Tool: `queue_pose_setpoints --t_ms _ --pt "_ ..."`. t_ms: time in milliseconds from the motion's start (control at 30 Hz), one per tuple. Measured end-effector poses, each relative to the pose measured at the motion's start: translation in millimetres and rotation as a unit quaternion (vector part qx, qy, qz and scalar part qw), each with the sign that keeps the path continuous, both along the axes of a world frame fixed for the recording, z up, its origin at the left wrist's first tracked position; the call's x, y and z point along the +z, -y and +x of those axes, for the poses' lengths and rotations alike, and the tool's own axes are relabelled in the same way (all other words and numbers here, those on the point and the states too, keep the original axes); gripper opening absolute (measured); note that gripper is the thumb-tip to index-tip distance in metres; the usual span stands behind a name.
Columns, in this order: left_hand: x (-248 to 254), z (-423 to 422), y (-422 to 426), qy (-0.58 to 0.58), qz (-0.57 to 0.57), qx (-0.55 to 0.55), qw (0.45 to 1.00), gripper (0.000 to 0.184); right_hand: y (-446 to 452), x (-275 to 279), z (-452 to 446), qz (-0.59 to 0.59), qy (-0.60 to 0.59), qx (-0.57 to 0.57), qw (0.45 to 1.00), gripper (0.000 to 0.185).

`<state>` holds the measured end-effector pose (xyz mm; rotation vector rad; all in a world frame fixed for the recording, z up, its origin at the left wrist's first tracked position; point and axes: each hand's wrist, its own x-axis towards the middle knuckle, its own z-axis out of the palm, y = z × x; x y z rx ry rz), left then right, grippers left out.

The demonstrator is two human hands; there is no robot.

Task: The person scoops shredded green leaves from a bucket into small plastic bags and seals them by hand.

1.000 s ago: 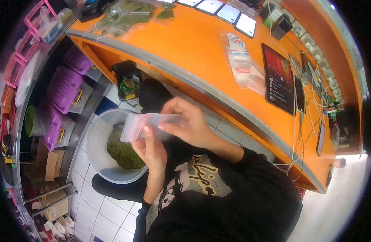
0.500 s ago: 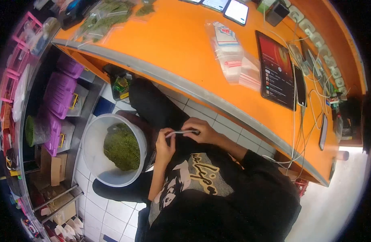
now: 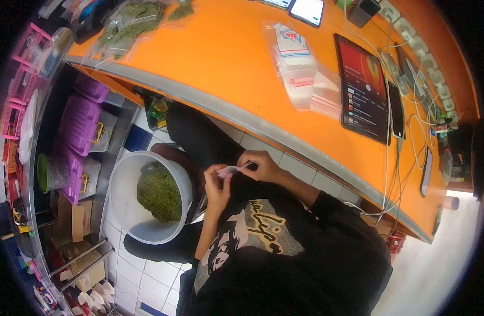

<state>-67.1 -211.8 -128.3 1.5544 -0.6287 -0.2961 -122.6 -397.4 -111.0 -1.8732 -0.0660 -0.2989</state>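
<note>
A small clear plastic bag with a pinkish tint is stretched between my two hands. My left hand pinches its left end between thumb and fingers. The other end is in the curled fingers of my right hand. Left of my hands, between my legs, a whitish bucket leans with its mouth facing me. A heap of green, dried-looking plant material lies inside it.
On the orange table are bags of green herb, a stack of zip bags, a tablet, a phone and tangled cables. Purple-lidded boxes line the left shelf.
The bag between my fingers has turned and shows more of its face. My hands have stayed close to the same spot. The whole view has shifted slightly.
</note>
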Motion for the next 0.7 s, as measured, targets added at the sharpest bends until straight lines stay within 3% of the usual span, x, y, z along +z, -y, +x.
queue_pose_setpoints --t_ms 33,133,233,367,433,467,533,633,700 --pt "-2.4 -0.9 -0.6 -0.088 -0.027 0.024 0.995 0.029 0.8 -1.4 0.2 -0.003 -0.013 -0.011 1.0 0.013" --pt "-5.2 0.1 -2.7 -0.164 -0.003 0.055 0.985 0.029 -6.1 12.3 5.2 -0.023 -0.091 -0.065 0.993 0.014" --pt "8.1 0.2 8.1 -0.174 -0.022 0.118 0.977 0.025 -24.5 10.3 13.2 0.001 -0.082 -0.164 0.983 0.011" --pt "24.1 5.3 17.6 -0.158 -0.034 0.135 0.978 0.023 -41.5 1.5 19.9 -0.032 -0.066 -0.185 0.98 0.017" --pt "27.6 8.2 19.2 -0.109 0.008 0.147 0.983 0.023 -48.9 6.7 23.6 -0.012 -0.032 -0.189 0.981 0.037" --pt "29.6 8.4 19.1 -0.109 0.009 0.146 0.983 0.023 -51.6 11.5 24.2 -0.011 -0.032 -0.19 0.981 0.037" --pt "34.0 8.7 19.4 -0.063 0.077 0.143 0.985 0.024 -54.7 20.1 24.7 0.009 0.014 -0.131 0.991 0.052" --pt "42.2 6.5 20.1 0.001 0.136 0.121 0.983 0.025 -54.7 20.1 23.2 0.038 -0.051 -0.104 0.993 0.059" --pt "27.1 6.1 16.2 -0.053 0.087 0.106 0.989 0.026 -52.0 16.3 23.2 0.061 -0.072 -0.08 0.992 0.057"
